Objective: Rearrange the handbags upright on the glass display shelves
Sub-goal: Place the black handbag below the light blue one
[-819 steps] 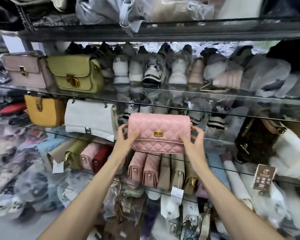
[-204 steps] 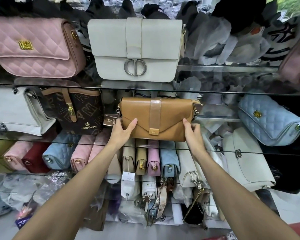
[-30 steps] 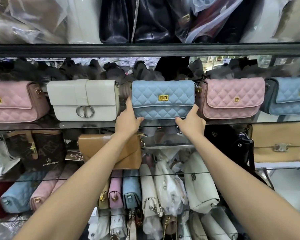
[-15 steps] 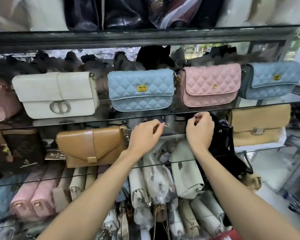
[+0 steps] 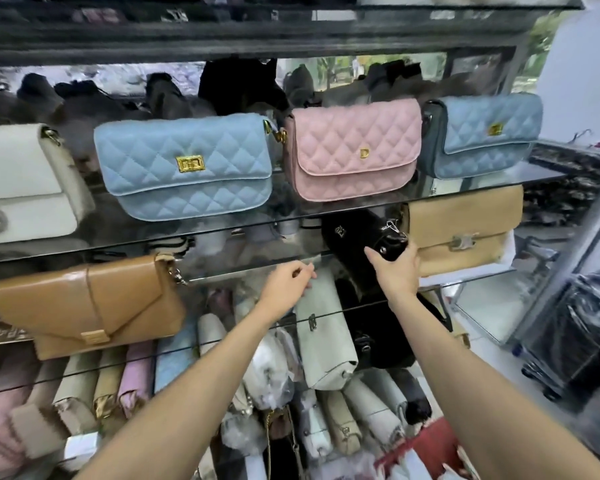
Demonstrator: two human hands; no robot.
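Observation:
A black handbag lies tilted on the middle glass shelf, between a brown envelope bag and a tan bag. My right hand grips the black bag's right end from below. My left hand hovers with loosely curled fingers in front of the shelf edge, holding nothing, beside a pale grey bag. On the upper shelf stand a white bag, a blue quilted bag, a pink quilted bag and a second blue quilted bag.
Below the middle shelf several small bags stand packed side by side, some in plastic wrap. A dark top shelf runs overhead. A dark wrapped bundle sits on the floor at the right, beside a metal frame post.
Both hands dropped from the blue quilted bag on the upper shelf to the middle shelf. My right hand has taken hold of the black bag. The view shifted right.

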